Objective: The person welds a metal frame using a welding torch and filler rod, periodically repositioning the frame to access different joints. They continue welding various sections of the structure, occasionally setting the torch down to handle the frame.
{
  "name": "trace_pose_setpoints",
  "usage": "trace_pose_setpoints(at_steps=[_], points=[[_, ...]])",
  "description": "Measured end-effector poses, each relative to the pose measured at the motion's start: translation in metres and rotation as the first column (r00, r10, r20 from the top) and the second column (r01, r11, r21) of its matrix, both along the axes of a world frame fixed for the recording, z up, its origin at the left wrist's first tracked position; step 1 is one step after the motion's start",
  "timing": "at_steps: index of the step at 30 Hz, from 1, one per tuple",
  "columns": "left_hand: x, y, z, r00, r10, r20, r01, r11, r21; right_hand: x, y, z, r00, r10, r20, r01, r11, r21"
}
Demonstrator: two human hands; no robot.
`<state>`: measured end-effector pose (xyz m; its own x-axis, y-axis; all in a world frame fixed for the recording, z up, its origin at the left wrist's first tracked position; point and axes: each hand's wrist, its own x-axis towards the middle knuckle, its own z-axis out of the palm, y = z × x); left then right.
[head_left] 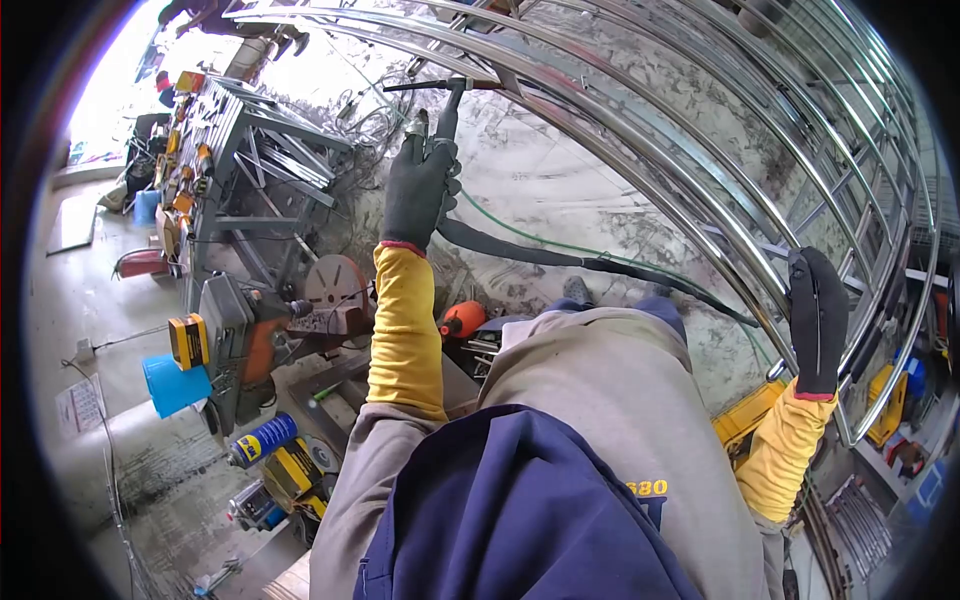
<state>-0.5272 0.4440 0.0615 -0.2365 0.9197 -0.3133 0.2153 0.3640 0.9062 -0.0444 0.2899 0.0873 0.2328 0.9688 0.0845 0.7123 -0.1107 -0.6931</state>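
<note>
My left hand (418, 190), in a dark glove and yellow sleeve, is closed round the handle of a TIG welding torch (453, 115). The torch head sits beside the lower end of the shiny tubes, and its thick black cable (520, 252) runs across the floor to the right. A silvery patch shows at one fingertip of that glove. On the right, my right hand (818, 320), gloved the same way, grips a polished metal tube railing (690, 205) near its outer end. Its fingertips are partly hidden against the tubes.
At left stands a metal rack (245, 150) loaded with tubes and boxes. Nearer are a bench grinder (235, 330), a blue bucket (178, 385) and a WD-40 can (264, 439). A green hose (500, 222) crosses the stained floor. Yellow cases lie at lower right.
</note>
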Motion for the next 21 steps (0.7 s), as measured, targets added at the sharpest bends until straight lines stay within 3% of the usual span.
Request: trace_pose_setpoints(at_steps=[2, 8, 14, 21], points=[[-0.003, 0.004, -0.003, 0.998, -0.034, -0.049, 0.032, 0.999, -0.027, -0.001, 0.001, -0.003, 0.970, 0.040, 0.241, -0.079, 0.985, 0.152], [0.000, -0.002, -0.003, 0.991, -0.023, -0.129, 0.020, 0.999, -0.026, 0.002, 0.000, -0.006, 0.972, 0.028, 0.234, -0.060, 0.990, 0.131], [-0.002, -0.004, -0.014, 0.995, -0.021, -0.096, 0.020, 1.000, -0.011, 0.006, -0.003, -0.007, 0.960, 0.026, 0.279, -0.058, 0.993, 0.106], [0.003, -0.003, -0.002, 0.981, -0.028, -0.194, 0.026, 1.000, -0.015, 0.004, -0.002, -0.007, 0.991, -0.014, 0.136, 0.009, 0.999, 0.040]])
